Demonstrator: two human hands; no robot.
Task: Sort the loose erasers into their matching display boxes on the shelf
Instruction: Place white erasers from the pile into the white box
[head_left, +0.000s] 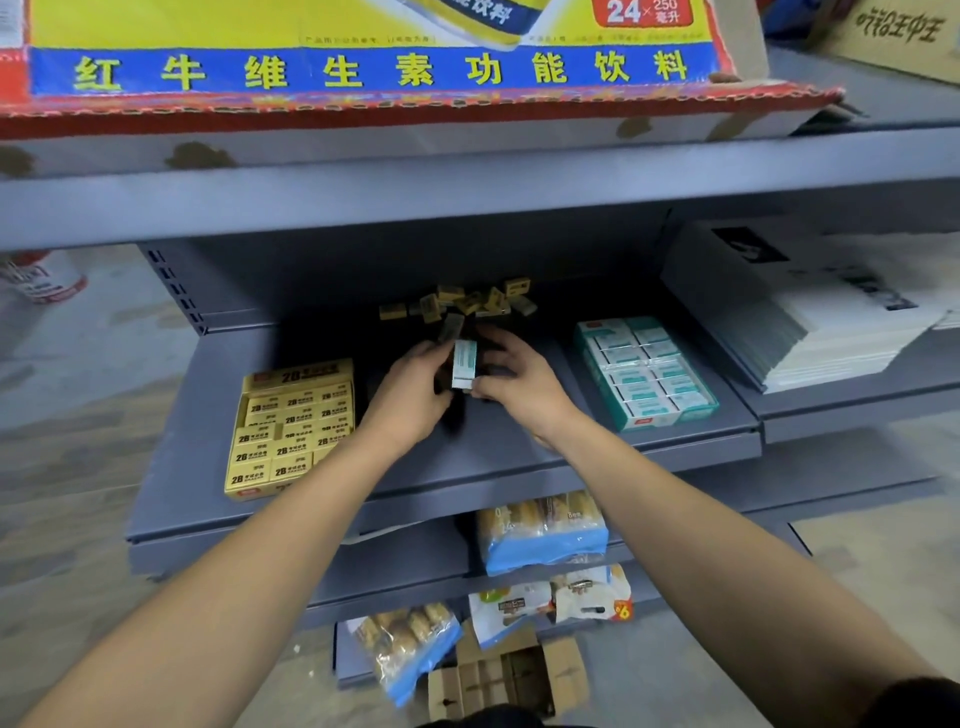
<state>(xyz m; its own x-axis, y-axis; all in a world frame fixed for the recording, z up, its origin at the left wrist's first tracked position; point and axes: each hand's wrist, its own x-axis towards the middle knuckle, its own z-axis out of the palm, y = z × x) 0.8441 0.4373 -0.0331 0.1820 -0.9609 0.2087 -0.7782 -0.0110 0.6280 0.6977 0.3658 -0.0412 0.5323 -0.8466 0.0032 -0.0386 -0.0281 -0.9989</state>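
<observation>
Both hands meet over the middle of a grey shelf (519, 441). The left hand (410, 395) and right hand (519, 384) together hold a teal-and-white eraser (464, 364) upright, fingers curled against its sides, probably to read its label before sorting. Which hand bears it is unclear through the blur. Its matching teal display box (647, 371) sits well to the right; the yellow 2B display box (291, 426) sits to the left. A heap of loose yellow erasers (462, 301) lies behind the hands. Booklets (831, 322) are stacked farther right; nothing blocks either box.
</observation>
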